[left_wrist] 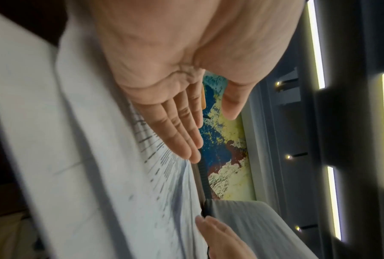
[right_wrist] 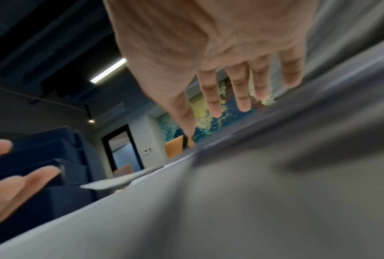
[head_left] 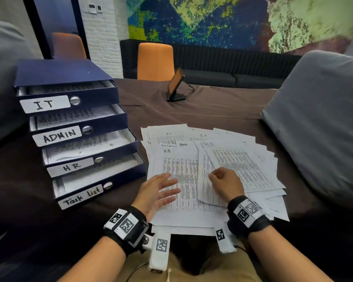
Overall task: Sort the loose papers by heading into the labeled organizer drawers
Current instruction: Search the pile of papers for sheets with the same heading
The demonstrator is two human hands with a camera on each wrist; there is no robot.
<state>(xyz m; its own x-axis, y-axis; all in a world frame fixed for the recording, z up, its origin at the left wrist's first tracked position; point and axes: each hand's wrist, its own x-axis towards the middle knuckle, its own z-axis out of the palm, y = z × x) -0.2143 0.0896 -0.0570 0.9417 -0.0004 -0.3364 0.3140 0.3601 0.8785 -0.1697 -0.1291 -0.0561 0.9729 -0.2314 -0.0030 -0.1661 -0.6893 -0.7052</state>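
The fanned heap of white printed paper sheets [head_left: 212, 163] lies on the brown cloth-covered table [head_left: 222, 106], just right of the dark blue 4-drawer cardboard organizer [head_left: 73, 123]; the left hand [head_left: 157, 192] lies flat, fingers straight and spread, on a sheet headed HR [head_left: 181, 180]; the right hand [head_left: 226, 184] rests loosely curled on the neighbouring H.R. sheet, seemingly gripping nothing; both sheets run lengthwise away from the person; the HR-labelled drawer [head_left: 90, 157] stands open to the left, nearer the left hand.

organizer [head_left: 69, 127] left, cushion [head_left: 322, 123] right — papers [head_left: 212, 159] between
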